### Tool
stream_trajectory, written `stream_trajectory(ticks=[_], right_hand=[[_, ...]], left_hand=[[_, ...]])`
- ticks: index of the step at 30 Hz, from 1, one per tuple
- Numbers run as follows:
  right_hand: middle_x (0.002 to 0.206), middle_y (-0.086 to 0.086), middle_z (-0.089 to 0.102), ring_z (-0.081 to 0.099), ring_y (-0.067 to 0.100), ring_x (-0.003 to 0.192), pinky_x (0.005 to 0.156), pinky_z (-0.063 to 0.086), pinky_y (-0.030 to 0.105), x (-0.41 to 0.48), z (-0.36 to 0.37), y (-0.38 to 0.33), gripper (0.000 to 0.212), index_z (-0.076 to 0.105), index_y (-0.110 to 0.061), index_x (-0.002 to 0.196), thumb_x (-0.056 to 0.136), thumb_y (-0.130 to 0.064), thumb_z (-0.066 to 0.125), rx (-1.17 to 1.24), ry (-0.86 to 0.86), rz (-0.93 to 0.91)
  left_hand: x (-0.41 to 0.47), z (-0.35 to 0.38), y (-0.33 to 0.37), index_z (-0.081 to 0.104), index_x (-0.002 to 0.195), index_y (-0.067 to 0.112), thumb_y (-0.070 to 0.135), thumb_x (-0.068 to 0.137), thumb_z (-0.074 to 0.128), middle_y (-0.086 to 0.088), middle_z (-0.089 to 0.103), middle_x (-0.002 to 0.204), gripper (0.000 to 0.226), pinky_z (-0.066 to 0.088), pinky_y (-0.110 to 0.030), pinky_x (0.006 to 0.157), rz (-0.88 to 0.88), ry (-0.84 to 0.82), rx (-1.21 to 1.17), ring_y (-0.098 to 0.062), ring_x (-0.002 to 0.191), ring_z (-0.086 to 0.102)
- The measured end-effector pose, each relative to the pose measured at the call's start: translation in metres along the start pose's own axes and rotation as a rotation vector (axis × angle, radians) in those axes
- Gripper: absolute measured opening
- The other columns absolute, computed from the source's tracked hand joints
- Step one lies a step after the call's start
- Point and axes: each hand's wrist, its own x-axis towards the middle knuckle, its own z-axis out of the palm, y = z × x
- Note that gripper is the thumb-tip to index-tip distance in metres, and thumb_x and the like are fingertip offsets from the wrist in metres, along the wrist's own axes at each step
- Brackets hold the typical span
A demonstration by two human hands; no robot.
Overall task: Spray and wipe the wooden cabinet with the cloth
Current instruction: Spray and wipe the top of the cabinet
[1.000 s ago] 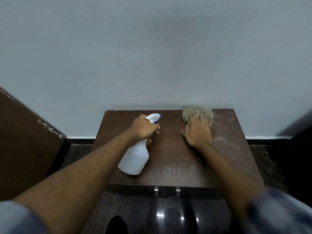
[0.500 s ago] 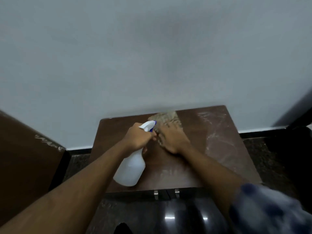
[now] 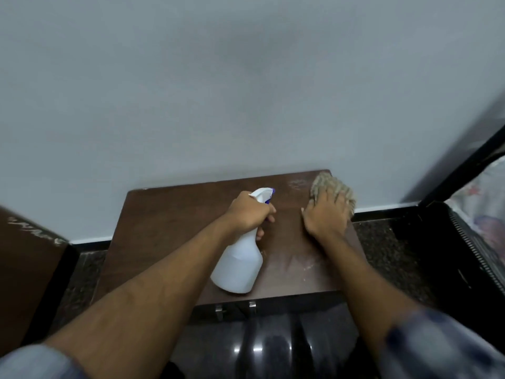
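Observation:
A small dark wooden cabinet (image 3: 175,214) stands against the grey wall. My left hand (image 3: 247,213) grips the neck of a white spray bottle (image 3: 240,266) with a blue-tipped nozzle, held tilted over the middle of the top. My right hand (image 3: 326,214) lies flat, fingers spread, pressing a beige cloth (image 3: 332,188) onto the far right corner of the top. Pale smears show on the wood near the cloth and by the front edge.
A brown wooden panel (image 3: 24,274) stands at the left. At the right is a black frame (image 3: 464,170) with a patterned fabric (image 3: 486,198). Two metal handles (image 3: 236,309) sit under the cabinet's front edge. The floor is dark and glossy.
My right hand has swept the cloth from the middle back of the top out to the far right corner. The left hand keeps the bottle in about the same place.

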Motion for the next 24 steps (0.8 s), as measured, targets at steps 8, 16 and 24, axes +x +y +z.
stream_trajectory(ticks=[8, 16, 24], right_hand=[[0.158, 0.014, 0.036, 0.038, 0.036, 0.140, 0.117, 0.029, 0.047, 0.030, -0.009, 0.000, 0.069, 0.031, -0.015, 0.155, 0.095, -0.048, 0.037, -0.067, -0.051, -0.351], [0.159, 0.006, 0.036, 0.038, 0.030, 0.140, 0.117, 0.029, 0.043, 0.017, 0.001, -0.001, 0.061, 0.036, -0.023, 0.154, 0.098, -0.048, 0.037, -0.128, -0.076, -0.548], [0.162, 0.000, 0.031, 0.031, 0.027, 0.147, 0.117, 0.030, 0.045, -0.012, 0.008, 0.020, 0.066, 0.035, -0.029, 0.155, 0.096, -0.054, 0.022, -0.185, -0.120, -0.721]], left_hand=[[-0.003, -0.026, -0.026, 0.074, 0.098, 0.004, 0.008, 0.093, 0.057, -0.015, 0.079, 0.097, 0.019, 0.048, -0.030, 0.047, -0.035, -0.036, 0.011, -0.025, 0.042, 0.051], [-0.001, -0.022, -0.019, 0.073, 0.100, 0.003, 0.006, 0.093, 0.056, -0.016, 0.080, 0.101, 0.020, 0.048, -0.029, 0.047, 0.008, -0.057, -0.050, -0.024, 0.041, 0.049], [-0.009, -0.014, -0.019, 0.075, 0.099, 0.005, 0.010, 0.091, 0.057, -0.011, 0.081, 0.098, 0.020, 0.050, -0.031, 0.049, 0.016, -0.081, 0.000, -0.026, 0.041, 0.052]])
